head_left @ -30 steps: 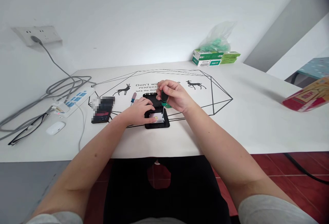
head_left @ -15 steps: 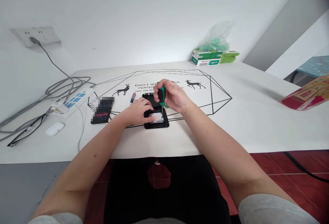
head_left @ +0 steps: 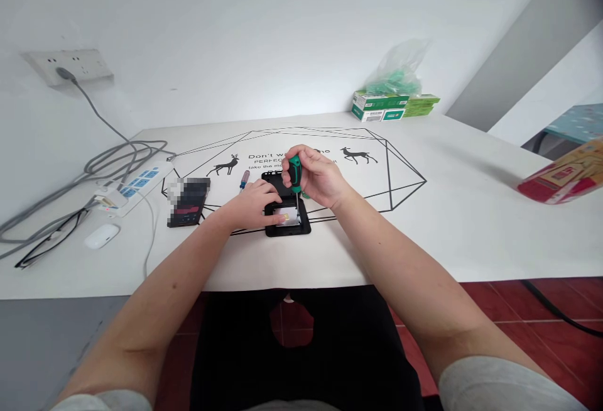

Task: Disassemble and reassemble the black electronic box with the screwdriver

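The black rectangular plastic case [head_left: 305, 229], with a flat silvery panel [head_left: 291, 217] inside, is laid on the white desk [head_left: 330, 266]. At the panel's right edge, nearer the right hand [head_left: 323, 178], a slim-shafted screwdriver with a green-and-black handle [head_left: 295, 172] is held nearly upright, tip down, its handle enclosed in that hand's grip. The left hand [head_left: 254, 205] is spread loosely, its thumb rested on the panel's left part.

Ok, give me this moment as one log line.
left hand: on black case | right hand: gripping green-black screwdriver, shaft down over case | nearby: second screwdriver, phone
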The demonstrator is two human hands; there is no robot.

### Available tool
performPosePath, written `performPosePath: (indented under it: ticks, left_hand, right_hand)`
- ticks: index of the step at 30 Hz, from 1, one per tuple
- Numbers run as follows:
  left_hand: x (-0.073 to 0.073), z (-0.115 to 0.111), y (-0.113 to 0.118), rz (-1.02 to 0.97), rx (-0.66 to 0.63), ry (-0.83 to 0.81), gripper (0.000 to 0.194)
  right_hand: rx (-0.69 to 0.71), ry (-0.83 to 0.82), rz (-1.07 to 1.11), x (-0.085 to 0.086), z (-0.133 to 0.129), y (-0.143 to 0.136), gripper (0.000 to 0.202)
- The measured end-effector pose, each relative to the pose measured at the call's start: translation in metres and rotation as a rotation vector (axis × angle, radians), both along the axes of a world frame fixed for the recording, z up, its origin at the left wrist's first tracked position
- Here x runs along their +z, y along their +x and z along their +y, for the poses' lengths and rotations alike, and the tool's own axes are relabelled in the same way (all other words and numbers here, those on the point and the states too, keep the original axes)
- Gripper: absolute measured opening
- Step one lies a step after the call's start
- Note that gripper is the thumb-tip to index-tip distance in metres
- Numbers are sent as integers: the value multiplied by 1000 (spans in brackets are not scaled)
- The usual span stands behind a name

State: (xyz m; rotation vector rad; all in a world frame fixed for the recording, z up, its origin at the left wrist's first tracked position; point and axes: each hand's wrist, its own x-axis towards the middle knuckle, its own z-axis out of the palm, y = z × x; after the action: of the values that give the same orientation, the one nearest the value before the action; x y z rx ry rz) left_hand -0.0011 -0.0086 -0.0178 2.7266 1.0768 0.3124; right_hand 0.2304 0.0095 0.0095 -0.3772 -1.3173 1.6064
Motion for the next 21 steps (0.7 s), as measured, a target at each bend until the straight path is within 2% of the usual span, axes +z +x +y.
performPosePath:
  ticks: [6, 16, 21]
  left_hand:
    - [-1, 1, -1, 5, -2, 7, 45]
    - [-2, 1, -1, 21, -3, -7, 54]
    - [1, -1, 1, 16, 3, -36, 70]
  right_hand:
    - [-39, 51, -16, -3, 2, 1, 52]
    - [25, 11, 37, 2, -3, 3, 42]
    - [48, -30, 38, 3, -3, 1, 40]
